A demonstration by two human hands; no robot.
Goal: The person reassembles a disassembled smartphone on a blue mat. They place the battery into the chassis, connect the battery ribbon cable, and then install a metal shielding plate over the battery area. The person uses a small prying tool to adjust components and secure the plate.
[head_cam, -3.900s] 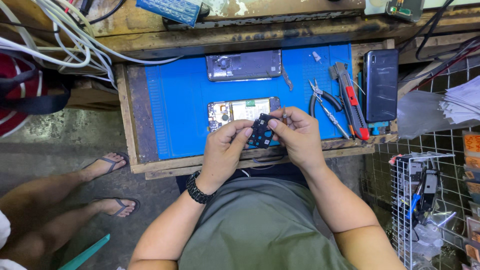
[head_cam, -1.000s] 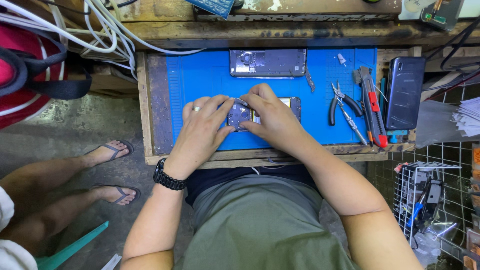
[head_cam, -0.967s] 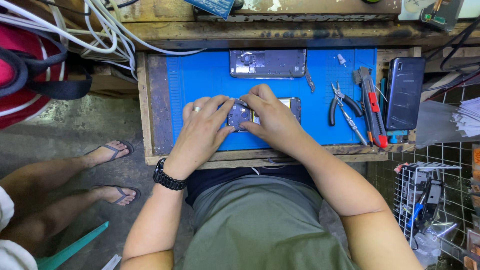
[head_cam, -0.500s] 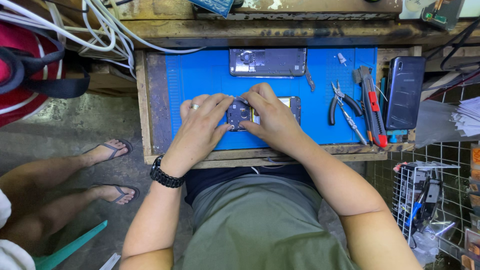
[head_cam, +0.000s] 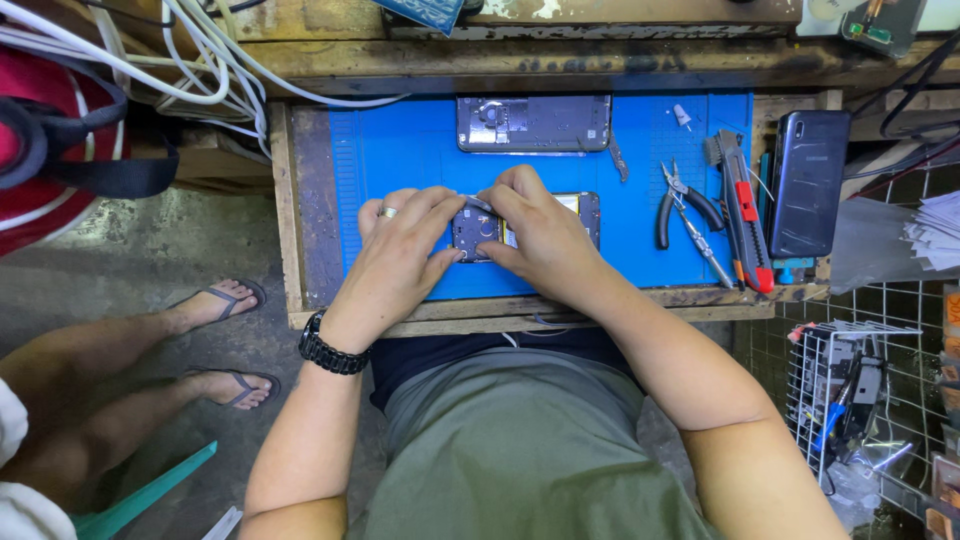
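A blue work mat [head_cam: 400, 160] is covering the wooden bench top, prob. to keep small parts from sliding. Lying at its far edge is a phone back housing [head_cam: 533, 123], set clear of the work. A dark smartphone [head_cam: 808, 182] is resting face-down at the right, w/ pliers [head_cam: 678, 205] and a red-handled cutter [head_cam: 745, 225] parked just beside it, within reach. Mid-mat, the opened phone [head_cam: 580, 215] is lying flat; the left hand [head_cam: 400, 255] is steadying it, fingers bent, tips pressing its camera end [head_cam: 472, 230]. The right hand [head_cam: 540, 235] is pinching sthg. small there; can't tell what.
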